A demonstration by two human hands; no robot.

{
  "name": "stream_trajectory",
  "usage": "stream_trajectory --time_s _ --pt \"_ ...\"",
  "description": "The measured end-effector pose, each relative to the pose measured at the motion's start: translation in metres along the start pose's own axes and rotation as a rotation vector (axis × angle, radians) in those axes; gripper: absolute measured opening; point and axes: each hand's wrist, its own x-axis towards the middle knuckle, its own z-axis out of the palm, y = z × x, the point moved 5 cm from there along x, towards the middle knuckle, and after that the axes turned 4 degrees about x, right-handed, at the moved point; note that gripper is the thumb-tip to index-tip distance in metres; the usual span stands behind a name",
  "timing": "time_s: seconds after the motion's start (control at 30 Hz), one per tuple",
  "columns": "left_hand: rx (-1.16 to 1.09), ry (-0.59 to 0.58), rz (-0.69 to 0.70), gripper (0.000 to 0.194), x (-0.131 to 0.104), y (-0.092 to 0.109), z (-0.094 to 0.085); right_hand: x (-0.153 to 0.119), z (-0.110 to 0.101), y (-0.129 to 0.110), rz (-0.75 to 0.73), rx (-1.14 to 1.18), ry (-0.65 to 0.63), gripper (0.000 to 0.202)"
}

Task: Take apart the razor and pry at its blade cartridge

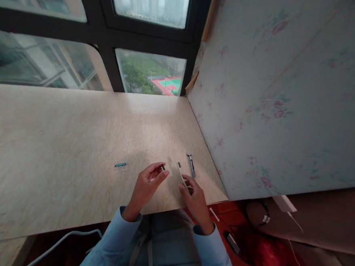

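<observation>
While both arms in light blue sleeves reach over the near edge of the pale tabletop (58, 141), the hands work close together just above it. The left hand (146, 185) is pinched shut on a small dark piece (163, 167) held at its fingertips. The right hand (195, 197) is closed around the lower end of a slim white handle (181, 176), whose top points up and away from the body. Piece and handle are near each other but apart, so as far as can be judged the joining of the two is not yet done; whether the piece is a blade head is too small to tell.

Just beyond the right hand, a grey razor (191, 164) lies flat on the tabletop, untouched and complete with its head. Left of the left hand, a small clear packet (120, 165) lies on the tabletop with a teal strip inside; it is the only container in view, and whether it is sealed cannot be told.

Farther off, the tabletop runs to a dark-framed window (111, 35), with a flowered wall (274, 95) along its right side.
</observation>
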Motion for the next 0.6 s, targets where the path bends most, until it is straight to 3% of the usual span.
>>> stream_trajectory --time_s 0.13,0.3,0.6 --pt "-0.003 -0.024 -0.009 0.044 0.000 -0.006 0.009 0.007 -0.030 -0.002 -0.037 -0.044 0.082 0.042" --pt "-0.001 -0.070 -0.044 0.046 -0.004 -0.015 0.024 0.029 -0.064 0.002 -0.129 -0.326 0.222 0.044" --pt "0.025 -0.142 -0.055 0.047 -0.009 -0.027 0.044 0.055 -0.058 0.010 -0.123 -0.714 0.214 0.030"
